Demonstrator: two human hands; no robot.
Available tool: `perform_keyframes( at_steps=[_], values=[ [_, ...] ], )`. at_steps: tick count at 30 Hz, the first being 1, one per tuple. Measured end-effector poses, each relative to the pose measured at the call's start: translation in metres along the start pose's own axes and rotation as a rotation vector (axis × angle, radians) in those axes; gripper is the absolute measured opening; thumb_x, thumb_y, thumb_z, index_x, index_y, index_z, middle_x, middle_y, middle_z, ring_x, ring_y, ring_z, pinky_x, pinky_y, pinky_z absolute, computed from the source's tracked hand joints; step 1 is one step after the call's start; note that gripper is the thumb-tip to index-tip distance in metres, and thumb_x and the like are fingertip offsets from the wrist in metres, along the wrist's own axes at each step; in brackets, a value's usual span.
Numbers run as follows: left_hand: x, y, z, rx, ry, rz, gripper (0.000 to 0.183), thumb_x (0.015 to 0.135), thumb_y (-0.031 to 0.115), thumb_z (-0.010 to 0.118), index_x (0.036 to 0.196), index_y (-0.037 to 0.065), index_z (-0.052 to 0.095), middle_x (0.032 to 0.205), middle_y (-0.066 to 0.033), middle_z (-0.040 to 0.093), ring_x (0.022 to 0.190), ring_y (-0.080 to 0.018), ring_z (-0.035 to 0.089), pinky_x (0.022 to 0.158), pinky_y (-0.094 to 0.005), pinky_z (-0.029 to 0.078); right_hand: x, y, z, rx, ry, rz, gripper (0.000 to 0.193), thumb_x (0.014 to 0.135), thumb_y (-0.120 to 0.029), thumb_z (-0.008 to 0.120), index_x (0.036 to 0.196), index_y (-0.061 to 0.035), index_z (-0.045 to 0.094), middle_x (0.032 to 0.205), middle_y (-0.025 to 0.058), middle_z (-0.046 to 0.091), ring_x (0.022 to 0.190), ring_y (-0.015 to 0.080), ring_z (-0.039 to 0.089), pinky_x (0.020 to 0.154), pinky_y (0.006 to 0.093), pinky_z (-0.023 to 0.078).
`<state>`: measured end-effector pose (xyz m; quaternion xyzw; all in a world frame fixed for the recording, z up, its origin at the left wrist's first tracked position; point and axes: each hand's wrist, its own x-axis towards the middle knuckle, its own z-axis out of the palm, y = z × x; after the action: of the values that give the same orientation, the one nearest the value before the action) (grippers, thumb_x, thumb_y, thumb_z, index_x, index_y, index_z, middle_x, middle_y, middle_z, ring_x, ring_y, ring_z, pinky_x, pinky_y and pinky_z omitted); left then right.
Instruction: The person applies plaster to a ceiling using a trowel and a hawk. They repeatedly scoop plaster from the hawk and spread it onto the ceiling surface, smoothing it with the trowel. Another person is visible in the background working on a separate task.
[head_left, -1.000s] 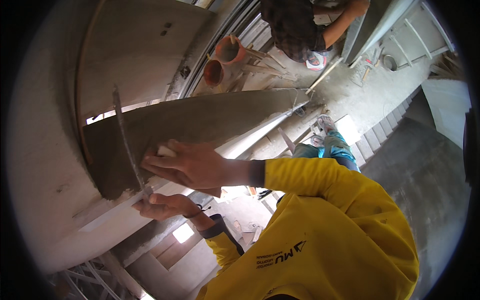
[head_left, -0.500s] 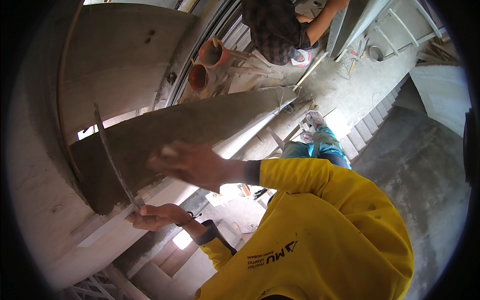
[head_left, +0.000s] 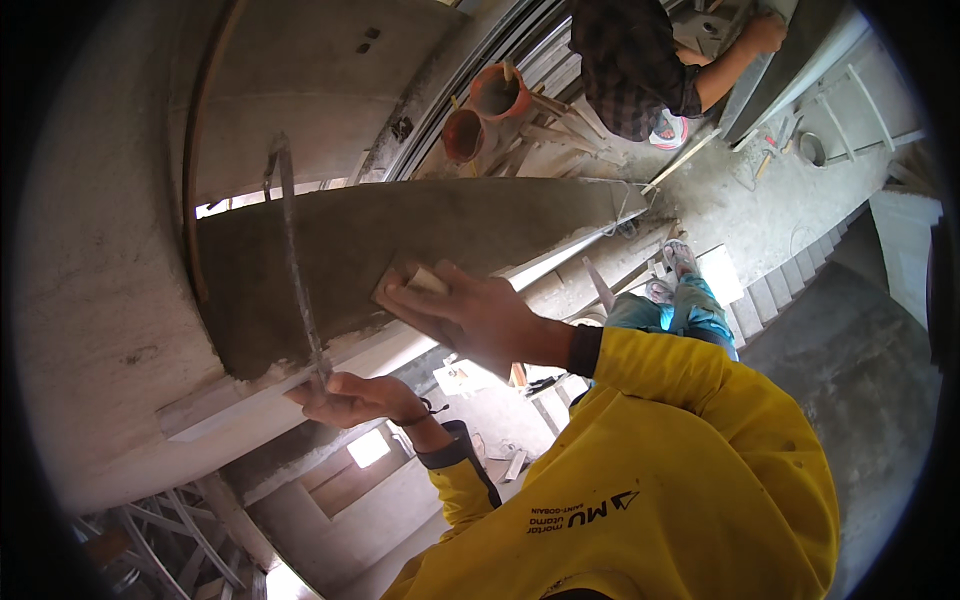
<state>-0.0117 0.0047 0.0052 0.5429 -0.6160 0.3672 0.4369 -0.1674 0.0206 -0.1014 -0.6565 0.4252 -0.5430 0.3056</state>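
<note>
My left hand (head_left: 355,400) is closed around the lower end of a long, thin metal clamp bar (head_left: 298,265), at the pale edge strip (head_left: 200,415) of a plastered ledge. The bar crosses the ledge, and a short hook shows at its far end. My right hand (head_left: 475,315) grips a plastering float (head_left: 388,290); a light block, apparently its handle, shows between the fingers. The float lies over the ledge's damp grey plaster (head_left: 300,235), close to the near edge. Whether its face touches the plaster is hidden.
Beyond the ledge, a person in a dark checked shirt (head_left: 625,70) works beside orange buckets (head_left: 462,136) and wood scraps. A floor lies far below, with stairs (head_left: 790,275) at the right. At the left is a rough wall (head_left: 110,300); metal framing (head_left: 180,540) stands lower left.
My view has shifted. The bar's far end has swung to the right across the ledge, showing its hook. My right hand, blurred before, is now sharper, with the float lower over the plaster.
</note>
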Motion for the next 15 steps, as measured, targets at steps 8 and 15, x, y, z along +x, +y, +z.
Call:
perform_keyframes(
  at_steps=[8,15],
  values=[
    [0.001,-0.007,0.002,-0.035,0.018,0.040,0.067,0.105,0.056,0.042,0.126,-0.006,0.054,0.108,-0.0187,0.054,0.101,-0.0298,0.055,0.088,-0.0417,0.044,-0.049,0.053,0.021,-0.105,0.103,0.073,0.057,0.091,-0.015,0.058,0.147,-0.0151,0.047,0.146,0.0171,0.048,0.107,0.0372,0.061,0.079,0.0417,0.059],
    [-0.004,-0.008,-0.006,-0.044,-0.066,-0.034,0.066,0.105,0.051,0.043,0.140,-0.005,0.047,0.130,-0.0211,0.053,0.111,-0.0288,0.051,0.101,-0.0446,0.039,-0.020,0.020,0.000,-0.203,-0.137,0.072,0.070,0.090,-0.017,0.062,0.154,-0.0134,0.036,0.146,0.0157,0.047,0.115,0.0386,0.058,0.077,0.0388,0.061]
  ],
)
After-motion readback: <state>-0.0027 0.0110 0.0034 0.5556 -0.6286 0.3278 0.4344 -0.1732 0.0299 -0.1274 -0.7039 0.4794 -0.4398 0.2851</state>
